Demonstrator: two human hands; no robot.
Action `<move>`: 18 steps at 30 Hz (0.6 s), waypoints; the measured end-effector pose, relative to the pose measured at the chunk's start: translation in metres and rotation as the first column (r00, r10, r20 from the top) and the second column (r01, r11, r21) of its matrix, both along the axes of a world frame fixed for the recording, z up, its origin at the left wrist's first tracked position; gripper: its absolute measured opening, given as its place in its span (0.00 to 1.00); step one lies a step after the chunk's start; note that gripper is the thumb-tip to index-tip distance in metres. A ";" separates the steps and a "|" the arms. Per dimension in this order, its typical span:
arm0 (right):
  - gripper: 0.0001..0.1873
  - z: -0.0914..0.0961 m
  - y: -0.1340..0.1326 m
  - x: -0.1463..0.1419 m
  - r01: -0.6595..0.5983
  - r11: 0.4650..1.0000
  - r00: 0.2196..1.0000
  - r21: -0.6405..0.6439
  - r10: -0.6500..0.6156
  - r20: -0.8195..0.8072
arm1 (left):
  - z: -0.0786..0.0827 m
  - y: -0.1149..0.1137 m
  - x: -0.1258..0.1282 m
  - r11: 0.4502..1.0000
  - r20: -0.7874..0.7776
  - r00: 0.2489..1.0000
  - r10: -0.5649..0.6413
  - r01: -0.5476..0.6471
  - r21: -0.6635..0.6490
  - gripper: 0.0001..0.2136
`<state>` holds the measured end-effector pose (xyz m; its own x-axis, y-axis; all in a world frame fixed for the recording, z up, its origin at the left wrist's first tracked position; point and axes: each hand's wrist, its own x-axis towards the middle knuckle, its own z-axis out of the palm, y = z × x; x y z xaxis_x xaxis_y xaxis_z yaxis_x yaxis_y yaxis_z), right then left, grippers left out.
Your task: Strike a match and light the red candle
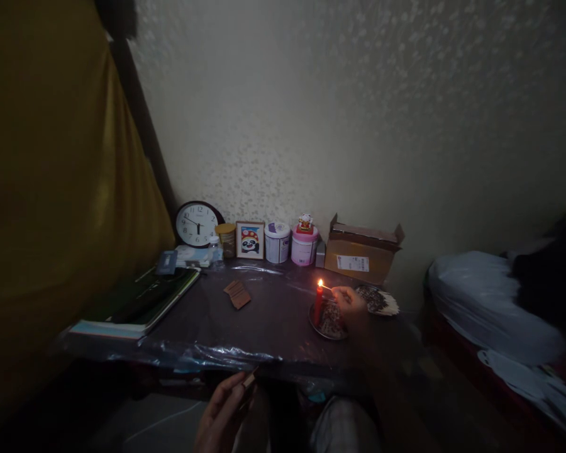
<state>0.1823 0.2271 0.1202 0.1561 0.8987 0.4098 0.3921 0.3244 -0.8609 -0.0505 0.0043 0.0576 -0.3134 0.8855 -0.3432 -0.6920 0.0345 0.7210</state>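
Observation:
A red candle stands upright on a metal plate, with a small flame at its top. My right hand is closed in a pinch on a thin matchstick, whose tip meets the flame at the wick. Low in the view, in front of the table edge, my left hand is closed around a small brown matchbox, mostly covered by the fingers. A flattened brown piece of cardboard lies on the table left of the candle.
Behind the candle stands an open cardboard box; a folded fan-like item lies beside the plate. Along the wall are a clock, a framed panda picture and two tubs. Green book at left.

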 end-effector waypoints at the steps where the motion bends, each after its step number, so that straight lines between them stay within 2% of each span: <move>1: 0.16 0.000 0.000 0.000 0.003 1.000 1.000 0.000 -0.003 -0.001 | 0.000 0.000 0.000 1.000 -0.001 1.000 0.010 -0.010 -0.004 0.19; 7: 0.17 0.001 0.000 -0.002 -0.005 1.000 1.000 0.007 0.005 -0.006 | 0.002 0.000 -0.003 0.999 0.000 0.999 -0.034 0.034 -0.025 0.18; 18: 0.16 0.003 -0.003 -0.004 0.004 1.000 1.000 0.001 -0.004 0.001 | 0.005 -0.001 0.002 0.999 -0.015 1.000 0.016 -0.017 -0.049 0.19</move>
<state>0.1781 0.2242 0.1227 0.1587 0.8978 0.4108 0.3945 0.3238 -0.8600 -0.0484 0.0037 0.0626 -0.3330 0.8623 -0.3815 -0.6822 0.0590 0.7288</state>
